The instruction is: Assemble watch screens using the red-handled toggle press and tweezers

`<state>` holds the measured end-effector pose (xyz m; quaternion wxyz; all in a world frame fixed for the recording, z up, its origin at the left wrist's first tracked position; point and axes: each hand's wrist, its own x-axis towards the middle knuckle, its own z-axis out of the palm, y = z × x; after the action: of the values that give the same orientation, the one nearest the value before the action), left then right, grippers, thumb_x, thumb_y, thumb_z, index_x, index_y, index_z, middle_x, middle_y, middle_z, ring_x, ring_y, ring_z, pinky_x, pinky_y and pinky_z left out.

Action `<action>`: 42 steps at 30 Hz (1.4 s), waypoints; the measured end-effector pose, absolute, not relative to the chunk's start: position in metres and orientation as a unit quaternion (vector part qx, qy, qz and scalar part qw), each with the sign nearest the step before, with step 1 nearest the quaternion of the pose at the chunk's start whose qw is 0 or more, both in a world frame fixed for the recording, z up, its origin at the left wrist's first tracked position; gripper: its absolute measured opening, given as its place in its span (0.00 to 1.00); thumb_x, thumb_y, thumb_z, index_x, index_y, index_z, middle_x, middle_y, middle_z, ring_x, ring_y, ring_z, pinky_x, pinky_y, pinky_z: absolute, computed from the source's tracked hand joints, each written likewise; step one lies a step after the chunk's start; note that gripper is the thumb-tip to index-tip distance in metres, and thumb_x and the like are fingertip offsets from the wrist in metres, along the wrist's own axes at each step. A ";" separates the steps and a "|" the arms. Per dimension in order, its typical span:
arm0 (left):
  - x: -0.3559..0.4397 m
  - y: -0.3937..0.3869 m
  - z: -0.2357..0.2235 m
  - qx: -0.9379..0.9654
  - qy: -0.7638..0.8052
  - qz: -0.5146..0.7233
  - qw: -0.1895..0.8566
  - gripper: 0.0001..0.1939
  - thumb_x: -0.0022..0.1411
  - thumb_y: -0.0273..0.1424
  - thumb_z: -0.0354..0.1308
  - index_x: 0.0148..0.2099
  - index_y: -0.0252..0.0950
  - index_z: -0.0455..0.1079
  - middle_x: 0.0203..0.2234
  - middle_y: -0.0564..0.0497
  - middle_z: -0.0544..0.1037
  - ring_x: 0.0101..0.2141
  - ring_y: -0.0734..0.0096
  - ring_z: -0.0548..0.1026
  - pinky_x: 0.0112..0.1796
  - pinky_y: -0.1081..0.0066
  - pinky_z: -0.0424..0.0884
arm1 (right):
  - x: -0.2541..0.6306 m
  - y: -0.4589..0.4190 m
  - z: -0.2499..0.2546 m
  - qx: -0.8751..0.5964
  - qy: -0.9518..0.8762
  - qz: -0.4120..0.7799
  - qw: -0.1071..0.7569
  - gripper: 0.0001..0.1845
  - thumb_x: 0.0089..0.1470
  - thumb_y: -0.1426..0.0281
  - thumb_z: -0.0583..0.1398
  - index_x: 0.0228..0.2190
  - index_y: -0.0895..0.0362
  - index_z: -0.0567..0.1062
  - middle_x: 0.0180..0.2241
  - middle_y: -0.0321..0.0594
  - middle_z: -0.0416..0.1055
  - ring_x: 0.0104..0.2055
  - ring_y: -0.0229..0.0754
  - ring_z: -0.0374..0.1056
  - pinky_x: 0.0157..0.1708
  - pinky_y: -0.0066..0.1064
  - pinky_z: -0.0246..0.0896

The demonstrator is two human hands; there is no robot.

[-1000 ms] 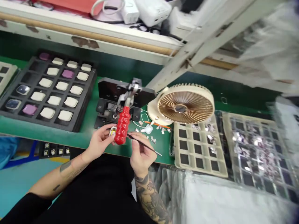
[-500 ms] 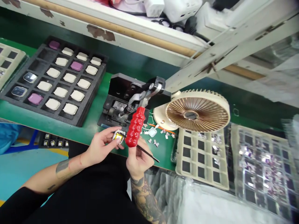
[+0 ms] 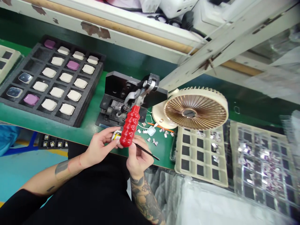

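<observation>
Fingers: left hand point(image 3: 100, 147) pinches white-edged part point(image 3: 115, 135); right hand point(image 3: 140, 158) grips black tool point(image 3: 148, 152). Upper left, dark tray point(image 3: 82, 107) contains white and purple pieces point(image 3: 56, 92).

The black cloth top point(image 3: 98, 190) has a black left sleeve point(image 3: 29, 195); a dark rectangular tattoo point(image 3: 62, 167) marks the left forearm point(image 3: 67, 175), dense patterned tattoos point(image 3: 146, 195) wrap the right forearm point(image 3: 143, 189).

1. The left forearm point(image 3: 61, 170) slants up from the lower left, with dark tattoo patches point(image 3: 62, 167).
2. The left hand point(image 3: 99, 146) is pinching, its thumb point(image 3: 112, 144) and bent fingers point(image 3: 110, 130) pointing toward the right hand point(image 3: 140, 159).
3. The right hand is closed in a pen-like grip; its fingertips are partly hidden.
4. The right forearm point(image 3: 146, 198), heavily tattooed, rises from the lower edge.
</observation>
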<state>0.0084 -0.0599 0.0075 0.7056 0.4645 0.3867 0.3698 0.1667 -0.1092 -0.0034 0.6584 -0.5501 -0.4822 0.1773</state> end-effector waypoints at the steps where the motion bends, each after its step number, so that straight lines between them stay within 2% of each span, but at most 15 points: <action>1: 0.009 -0.060 0.007 0.463 0.386 0.370 0.707 0.24 0.72 0.35 0.70 0.67 0.39 0.75 0.42 0.46 0.90 0.37 0.60 0.90 0.44 0.62 0.88 | 0.167 -0.109 -0.004 -0.544 -0.488 0.173 0.660 0.11 0.67 0.75 0.65 0.48 0.50 0.84 0.41 0.42 0.84 0.44 0.48 0.82 0.48 0.48 0.80; 4: 0.009 -0.060 0.006 0.461 0.389 0.368 0.707 0.25 0.71 0.36 0.71 0.67 0.39 0.76 0.45 0.45 0.90 0.37 0.60 0.90 0.43 0.62 0.88 | 0.166 -0.109 -0.005 -0.545 -0.476 0.185 0.665 0.09 0.67 0.74 0.65 0.47 0.51 0.84 0.41 0.42 0.84 0.45 0.48 0.82 0.48 0.46 0.81; 6: 0.009 -0.060 0.006 0.462 0.390 0.368 0.707 0.25 0.71 0.37 0.71 0.66 0.39 0.76 0.46 0.44 0.89 0.37 0.60 0.90 0.43 0.62 0.88 | 0.166 -0.109 -0.005 -0.570 -0.433 0.228 0.660 0.06 0.69 0.71 0.65 0.45 0.53 0.84 0.41 0.43 0.84 0.44 0.47 0.82 0.46 0.42 0.81; 10: 0.009 -0.060 0.007 0.464 0.389 0.369 0.705 0.25 0.71 0.37 0.71 0.67 0.39 0.75 0.46 0.43 0.89 0.38 0.59 0.90 0.43 0.61 0.88 | 0.168 -0.112 0.000 -0.585 -0.377 0.314 0.646 0.07 0.71 0.67 0.65 0.44 0.54 0.84 0.41 0.43 0.84 0.42 0.44 0.83 0.42 0.36 0.81; 16: 0.013 -0.055 0.009 0.443 0.399 0.392 0.701 0.26 0.70 0.37 0.72 0.66 0.36 0.76 0.45 0.42 0.90 0.37 0.60 0.89 0.41 0.64 0.88 | 0.174 -0.121 0.010 -0.508 -0.458 0.277 0.675 0.08 0.68 0.71 0.66 0.47 0.51 0.85 0.41 0.43 0.84 0.47 0.49 0.82 0.48 0.44 0.82; 22: 0.018 -0.056 0.016 0.417 0.382 0.390 0.727 0.27 0.71 0.36 0.72 0.67 0.33 0.73 0.42 0.42 0.90 0.36 0.59 0.90 0.38 0.66 0.85 | 0.183 -0.119 0.001 -0.566 -0.358 0.204 0.714 0.07 0.69 0.70 0.66 0.47 0.53 0.85 0.42 0.43 0.83 0.46 0.48 0.82 0.47 0.45 0.82; 26: 0.021 -0.058 0.017 0.393 0.347 0.384 0.760 0.29 0.69 0.37 0.74 0.66 0.34 0.72 0.44 0.41 0.90 0.36 0.57 0.90 0.39 0.66 0.84 | 0.186 -0.122 -0.004 -0.564 -0.347 0.261 0.702 0.08 0.69 0.70 0.67 0.47 0.51 0.86 0.44 0.42 0.83 0.46 0.47 0.82 0.47 0.42 0.81; 30: 0.027 -0.053 0.014 0.305 0.340 0.378 0.805 0.27 0.73 0.48 0.68 0.61 0.31 0.76 0.43 0.37 0.89 0.36 0.54 0.90 0.37 0.64 0.84 | 0.184 -0.126 0.000 -0.519 -0.351 0.317 0.712 0.08 0.70 0.70 0.65 0.46 0.49 0.85 0.41 0.40 0.82 0.44 0.47 0.81 0.44 0.43 0.79; 33: 0.032 -0.049 0.011 0.257 0.394 0.362 0.805 0.26 0.69 0.43 0.73 0.59 0.31 0.76 0.42 0.38 0.89 0.34 0.57 0.90 0.37 0.66 0.84 | 0.194 -0.133 0.015 -0.461 -0.389 0.345 0.719 0.06 0.70 0.68 0.65 0.44 0.50 0.85 0.35 0.41 0.80 0.40 0.48 0.79 0.43 0.46 0.77; 36: 0.034 -0.046 0.006 0.301 0.419 0.356 0.779 0.29 0.65 0.39 0.77 0.61 0.31 0.74 0.43 0.39 0.89 0.35 0.56 0.90 0.38 0.65 0.84 | 0.227 -0.145 0.040 -0.423 -0.418 0.353 0.722 0.06 0.70 0.67 0.64 0.43 0.51 0.83 0.31 0.40 0.77 0.34 0.47 0.75 0.34 0.42 0.72; 39: 0.031 -0.048 -0.003 0.382 0.411 0.353 0.749 0.30 0.68 0.41 0.73 0.65 0.32 0.72 0.44 0.38 0.89 0.35 0.56 0.89 0.38 0.64 0.84 | 0.273 -0.152 0.069 -0.432 -0.470 0.330 0.696 0.06 0.70 0.67 0.64 0.40 0.53 0.82 0.28 0.39 0.75 0.29 0.45 0.72 0.31 0.40 0.68; 42: 0.028 -0.052 -0.015 0.459 0.396 0.340 0.719 0.29 0.72 0.41 0.70 0.67 0.33 0.71 0.46 0.39 0.89 0.38 0.58 0.89 0.41 0.63 0.84 | 0.309 -0.132 0.088 -0.530 -0.565 0.264 0.575 0.05 0.68 0.70 0.65 0.37 0.53 0.81 0.29 0.38 0.77 0.32 0.45 0.75 0.36 0.40 0.71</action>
<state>0.0276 -0.0517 -0.0155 0.7192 0.4586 0.3959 0.3402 0.3087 -0.1323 0.0883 0.5755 -0.5297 -0.5646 0.2636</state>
